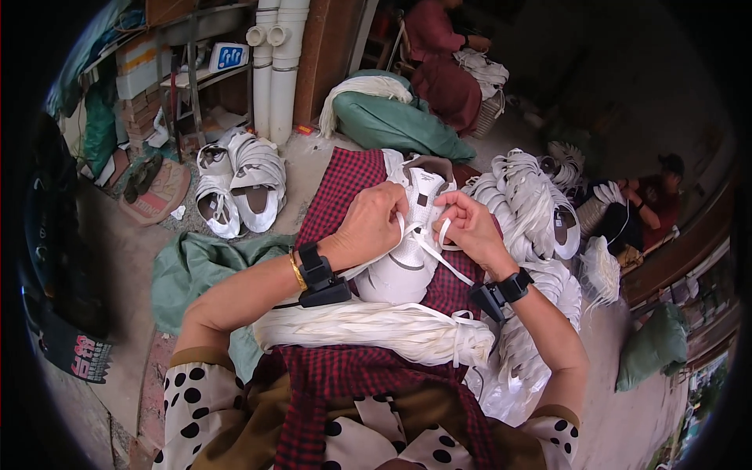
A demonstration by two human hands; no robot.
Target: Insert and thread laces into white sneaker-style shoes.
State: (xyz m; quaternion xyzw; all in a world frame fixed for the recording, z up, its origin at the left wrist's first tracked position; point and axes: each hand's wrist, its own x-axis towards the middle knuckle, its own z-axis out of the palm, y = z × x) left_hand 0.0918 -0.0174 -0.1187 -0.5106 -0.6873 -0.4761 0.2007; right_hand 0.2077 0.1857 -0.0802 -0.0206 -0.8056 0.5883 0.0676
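Observation:
A white sneaker (407, 251) rests on my lap, on a red checked cloth (345, 184). My left hand (374, 223) grips the shoe's upper and a white lace (439, 262) at its left side. My right hand (468, 223) pinches a loop of the same lace over the eyelets. A thick bundle of loose white laces (376, 327) lies across my thighs, just below both wrists. Each wrist wears a black band.
Several white shoes (239, 184) sit on the floor at the left. A heap of white shoes (533, 204) is piled at my right. A green sack (399, 121) lies ahead. Two other people sit further back and to the right. White pipes (278, 55) stand behind.

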